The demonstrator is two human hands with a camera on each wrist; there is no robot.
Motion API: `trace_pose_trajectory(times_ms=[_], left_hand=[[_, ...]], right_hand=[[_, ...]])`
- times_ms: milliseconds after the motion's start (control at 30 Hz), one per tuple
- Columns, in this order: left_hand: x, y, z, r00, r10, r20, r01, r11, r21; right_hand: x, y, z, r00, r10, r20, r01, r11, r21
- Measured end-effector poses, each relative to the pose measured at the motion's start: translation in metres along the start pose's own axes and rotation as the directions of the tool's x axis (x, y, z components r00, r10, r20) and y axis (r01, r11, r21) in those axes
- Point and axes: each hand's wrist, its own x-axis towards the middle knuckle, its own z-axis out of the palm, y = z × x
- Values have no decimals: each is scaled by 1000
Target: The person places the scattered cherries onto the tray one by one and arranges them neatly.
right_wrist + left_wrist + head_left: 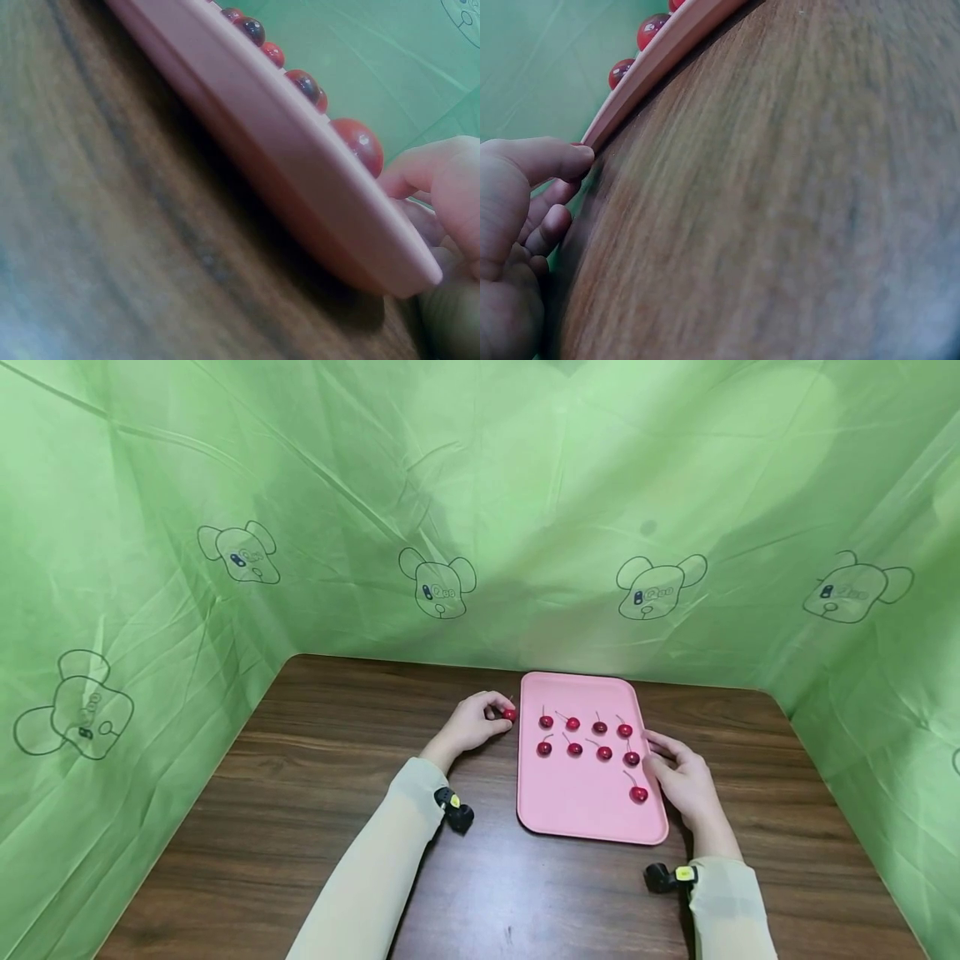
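Note:
Between the thumb and fingertips of my left hand (pixel 472 723) is a red cherry (pixel 509 714), pinched just off the left edge of a pink tray (pixel 577 806). In the left wrist view, the hand's thumb overlaps the tray's far end. My right hand (pixel 681 778) grips the tray's right rim, thumb nearest the inside; in the right wrist view, its other fingers are partly hidden behind the rim. Several cherries with thin stems, among them a dark red cherry (pixel 599 727), lie in two rows on the tray. A single cherry (pixel 638 794) lies below them, near the right rim.
The tray lies on a dark wood-grain table (pixel 315 760). A green cloth (pixel 525 485) with printed bear heads surrounds the table at the back and sides. Small black devices, one a wrist camera (pixel 455 810), sit at both cuffs.

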Motion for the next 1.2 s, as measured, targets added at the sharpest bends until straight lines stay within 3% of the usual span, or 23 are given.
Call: trace_pose_trajectory(times_ms=[333,633,933,1200], left_hand=[[0,0,-2,999,-41,-8,40,997,-70],[1,6,-11,991,-120,-64,107,979,-171],[-3,37,-12,992,-74,-99,63,992,-105],[-10,63,-5,999,-12,-34,10,997,-72]], right_hand=[[0,0,0,1000,-9,-8,9,1000,-1],[2,2,0,1000,-14,-12,14,1000,-4],[1,1,-1,1000,-10,-19,10,1000,-3],[0,0,-1,1000,-2,-8,2,1000,0]])
